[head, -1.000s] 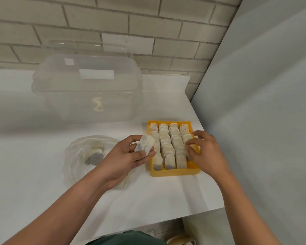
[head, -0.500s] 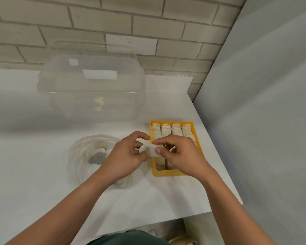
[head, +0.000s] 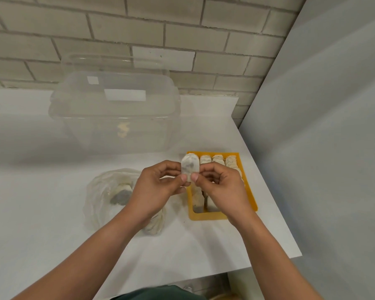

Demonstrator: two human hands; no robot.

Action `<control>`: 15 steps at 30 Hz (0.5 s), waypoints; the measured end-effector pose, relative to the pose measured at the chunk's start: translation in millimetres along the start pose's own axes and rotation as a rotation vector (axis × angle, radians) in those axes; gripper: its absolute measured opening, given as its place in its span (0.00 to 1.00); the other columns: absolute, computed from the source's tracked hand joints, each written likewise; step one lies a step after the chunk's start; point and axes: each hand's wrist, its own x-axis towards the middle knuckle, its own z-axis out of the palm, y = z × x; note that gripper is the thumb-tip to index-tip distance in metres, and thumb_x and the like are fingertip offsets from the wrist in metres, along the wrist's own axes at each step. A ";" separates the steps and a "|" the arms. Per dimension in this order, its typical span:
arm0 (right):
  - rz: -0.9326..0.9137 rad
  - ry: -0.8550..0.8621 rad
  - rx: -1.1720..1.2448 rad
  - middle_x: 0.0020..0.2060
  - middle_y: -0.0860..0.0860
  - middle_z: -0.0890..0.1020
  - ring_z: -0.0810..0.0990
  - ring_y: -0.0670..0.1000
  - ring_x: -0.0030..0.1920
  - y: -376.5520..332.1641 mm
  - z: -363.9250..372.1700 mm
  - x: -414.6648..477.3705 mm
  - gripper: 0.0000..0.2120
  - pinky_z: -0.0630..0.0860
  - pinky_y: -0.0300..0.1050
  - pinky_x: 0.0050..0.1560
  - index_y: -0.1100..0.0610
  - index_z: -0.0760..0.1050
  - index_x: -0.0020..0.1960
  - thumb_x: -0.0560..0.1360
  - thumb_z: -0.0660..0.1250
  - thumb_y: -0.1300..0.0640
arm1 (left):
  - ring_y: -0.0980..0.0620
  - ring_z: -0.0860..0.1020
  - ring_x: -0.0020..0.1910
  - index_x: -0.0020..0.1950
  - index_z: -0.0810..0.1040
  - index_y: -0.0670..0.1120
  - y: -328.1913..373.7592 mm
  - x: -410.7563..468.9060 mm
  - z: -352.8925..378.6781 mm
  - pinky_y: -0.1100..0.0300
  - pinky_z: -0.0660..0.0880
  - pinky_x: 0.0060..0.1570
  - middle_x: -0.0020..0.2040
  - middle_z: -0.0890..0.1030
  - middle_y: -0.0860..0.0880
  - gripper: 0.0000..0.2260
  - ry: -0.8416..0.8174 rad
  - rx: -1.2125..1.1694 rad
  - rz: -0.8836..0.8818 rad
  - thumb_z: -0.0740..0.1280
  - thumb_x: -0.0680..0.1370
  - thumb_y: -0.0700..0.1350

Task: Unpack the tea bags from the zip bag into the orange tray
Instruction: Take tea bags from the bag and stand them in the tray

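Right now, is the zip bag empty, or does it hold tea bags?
Not empty. Through the clear zip bag a tea bag with dark contents shows inside; how many more, cannot tell.

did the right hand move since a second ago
Yes: the right hand went left across the orange plastic tray to pinch the white tea bag.

Bright, even light, soft shadows on the white table point(head: 52, 234), wide-angle bowing at edges, slight blur.
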 end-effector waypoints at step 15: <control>-0.199 -0.131 -0.555 0.44 0.37 0.85 0.82 0.39 0.45 -7.9 -49.3 4.0 0.05 0.76 0.31 0.46 0.45 0.85 0.53 0.78 0.73 0.52 | 0.60 0.84 0.47 0.57 0.82 0.59 -18.6 11.5 12.1 0.63 0.80 0.51 0.49 0.85 0.57 0.13 -0.115 0.497 0.133 0.76 0.77 0.44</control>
